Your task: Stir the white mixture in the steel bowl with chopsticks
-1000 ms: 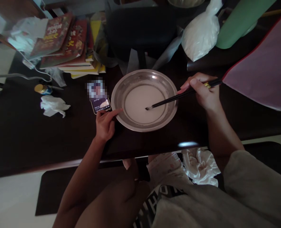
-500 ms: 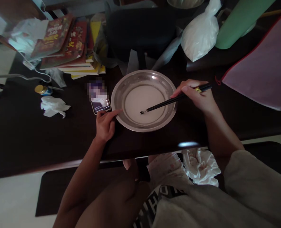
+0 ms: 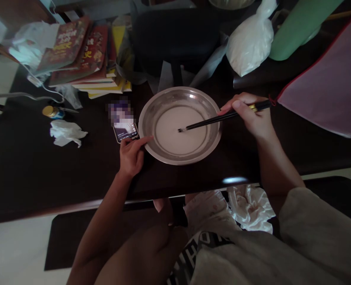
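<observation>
Black chopsticks [image 3: 211, 122] dip into pale batter in the round steel bowl [image 3: 179, 125].
Right hand [image 3: 252, 114] pinches them; tips have shifted toward 12 o'clock. Left hand [image 3: 131, 155], fingers spread, steadies the rim at 8 o'clock beside the phone [image 3: 126, 131] on the dark worktop [image 3: 29, 170].

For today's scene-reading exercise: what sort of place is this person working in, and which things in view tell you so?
Probably a home desk or table, not a proper kitchen. A stack of books and a phone lie beside the metal bowl of pale liquid that the right hand stirs with chopsticks.
</observation>
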